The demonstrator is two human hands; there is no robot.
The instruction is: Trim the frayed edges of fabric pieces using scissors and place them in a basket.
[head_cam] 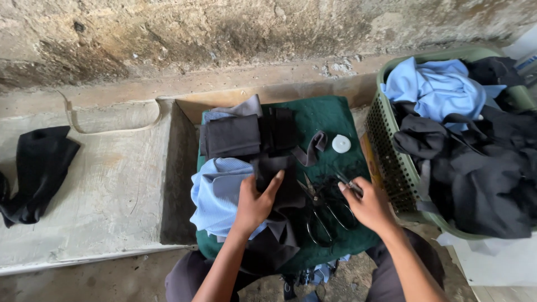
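Note:
My left hand (pixel 255 202) lies flat on a dark cloth piece (pixel 278 178) that sits on a light blue fabric (pixel 215 193). Both rest on a dark green cloth (pixel 327 120) spread over a low surface in front of me. My right hand (pixel 366 204) pinches a small metal snipper (pixel 348 182) between thumb and fingers. Black-handled scissors (pixel 320 215) lie on the green cloth between my hands. Folded dark pieces (pixel 232 136) are stacked further back, and a curled dark strip (pixel 313 148) lies beside them.
A green plastic basket (pixel 386 151) at the right is heaped with light blue and black garments (pixel 442 89). A small white round lid (pixel 341 144) sits on the green cloth. A black cloth (pixel 36 168) lies on the concrete slab at left. A rough wall runs behind.

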